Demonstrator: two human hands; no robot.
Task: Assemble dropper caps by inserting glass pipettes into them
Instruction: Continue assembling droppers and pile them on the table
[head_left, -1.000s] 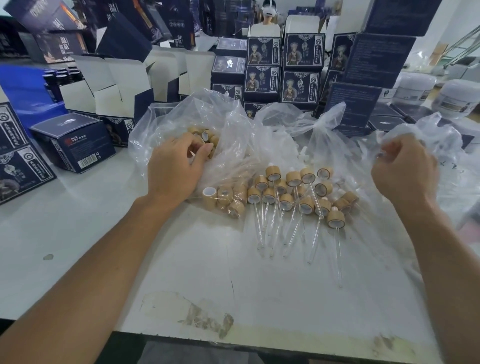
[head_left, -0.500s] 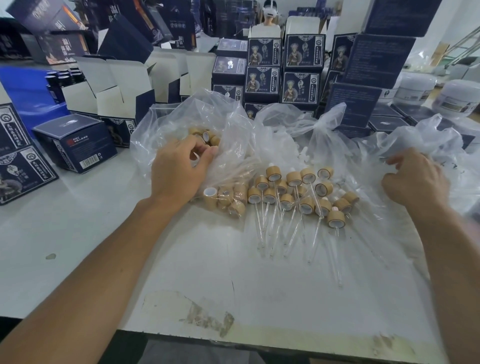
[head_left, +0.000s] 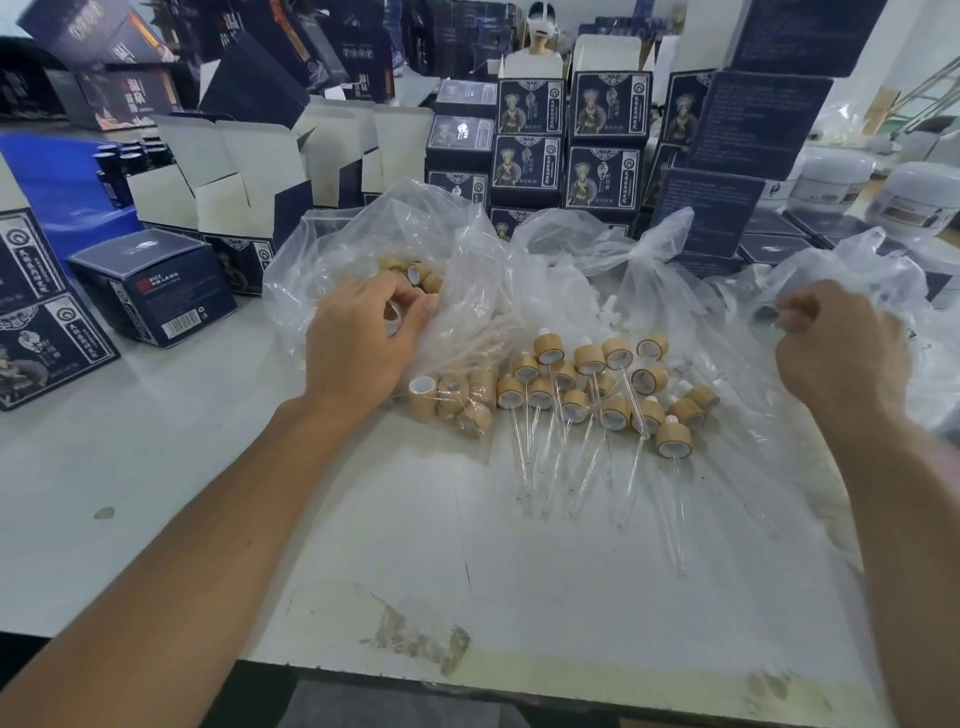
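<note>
— Fingers (head_left: 410, 306) of the left hand (head_left: 358, 348)?
— Curled, pinching a cap inside the clear bag (head_left: 467, 270); right hand (head_left: 841, 348) pinches another bag (head_left: 857, 270).
— And the droppers?
— Assembled droppers (head_left: 587, 395) lie heaped mid-counter (head_left: 208, 467); wood-toned caps, clear glass pipettes pointing toward the person.

Assembled droppers (head_left: 597, 400) are heaped on the white table (head_left: 208, 493); left of them a left hand (head_left: 358, 343) is curled in a clear bag (head_left: 467, 249), a right hand (head_left: 841, 353) opposite.

bright, even light | soft shadows | edges bowed (wide-angle) | right side hazy
</note>
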